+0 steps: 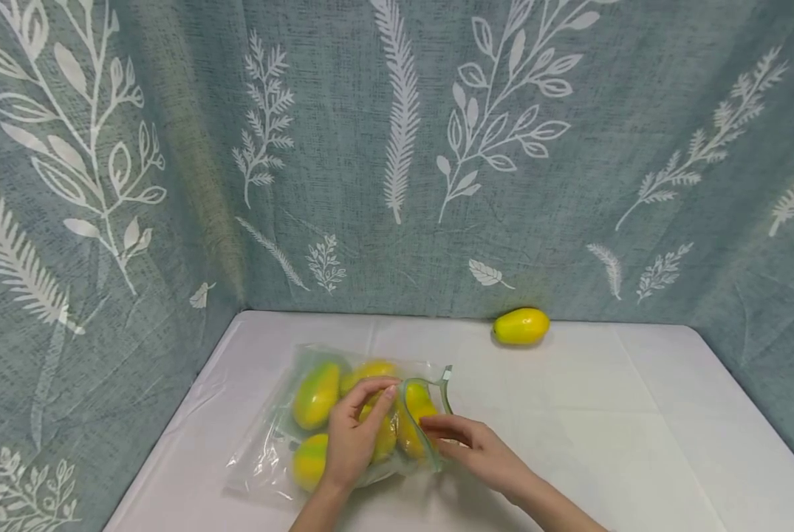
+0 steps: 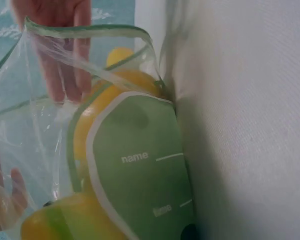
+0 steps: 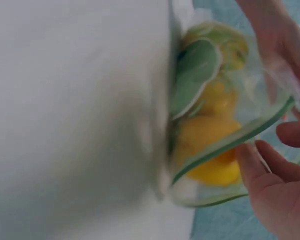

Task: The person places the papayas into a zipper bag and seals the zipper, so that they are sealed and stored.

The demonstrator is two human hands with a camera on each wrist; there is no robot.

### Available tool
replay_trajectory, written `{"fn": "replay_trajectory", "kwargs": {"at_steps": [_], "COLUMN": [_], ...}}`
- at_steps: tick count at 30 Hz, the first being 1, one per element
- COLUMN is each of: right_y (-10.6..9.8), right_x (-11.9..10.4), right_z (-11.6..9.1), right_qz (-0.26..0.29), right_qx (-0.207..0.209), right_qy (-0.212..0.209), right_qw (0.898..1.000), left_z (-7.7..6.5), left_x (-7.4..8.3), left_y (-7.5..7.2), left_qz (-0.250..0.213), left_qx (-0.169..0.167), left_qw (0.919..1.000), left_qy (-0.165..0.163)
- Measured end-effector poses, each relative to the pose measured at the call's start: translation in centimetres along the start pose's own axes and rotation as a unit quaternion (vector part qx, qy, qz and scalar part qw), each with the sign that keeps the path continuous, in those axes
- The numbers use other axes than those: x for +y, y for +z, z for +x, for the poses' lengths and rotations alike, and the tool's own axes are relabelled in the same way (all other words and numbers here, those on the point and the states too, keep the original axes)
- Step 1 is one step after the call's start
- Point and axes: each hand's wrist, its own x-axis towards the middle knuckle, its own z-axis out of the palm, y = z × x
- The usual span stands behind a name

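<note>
While the left hand [image 1: 357, 436] pinches the clear bag [image 1: 270, 451] near its green-edged lip [image 1: 406, 405], the right hand [image 1: 476, 451] pokes loosely bent fingers into the mouth; no firm grip shows there, and contact with the mouth fruit [image 1: 418, 399] is hard to confirm. That yellow, mango-like piece lies just ahead of the right fingertips, the other bagged fruit around and beyond the left hand. Risk, as I judge it: film slipping from the left pinch would let the lip sag, snag the right fingers and perhaps roll the mouth fruit back out. Bag's long axis runs crosswise, mouth facing the right hand; mouth fruit's seems to lie along the lip, partly hidden. Loose fruit [image 1: 521, 326], well beyond the right hand, lies roughly crosswise, its greenish end to the left.
</note>
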Motion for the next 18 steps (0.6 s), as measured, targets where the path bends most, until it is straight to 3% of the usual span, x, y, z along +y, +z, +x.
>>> {"fn": "replay_trajectory", "kwargs": {"at_steps": [6, 18], "right_y": [-0.4, -3.9], "right_x": [-1.0, 0.8], "right_z": [0.1, -1.8], "right_qz": [-0.009, 0.000], "right_qx": [0.003, 0.111], "right_qy": [-0.006, -0.011], "right_qw": [1.000, 0.994], "left_z": [0.0, -0.2], "left_x": [-0.1, -0.5], "left_y": [0.0, -0.2], "left_qz": [0.004, 0.015], "left_qx": [-0.001, -0.001], "left_qw": [1.0000, 0.9996], "left_qy": [-0.008, -0.022]}}
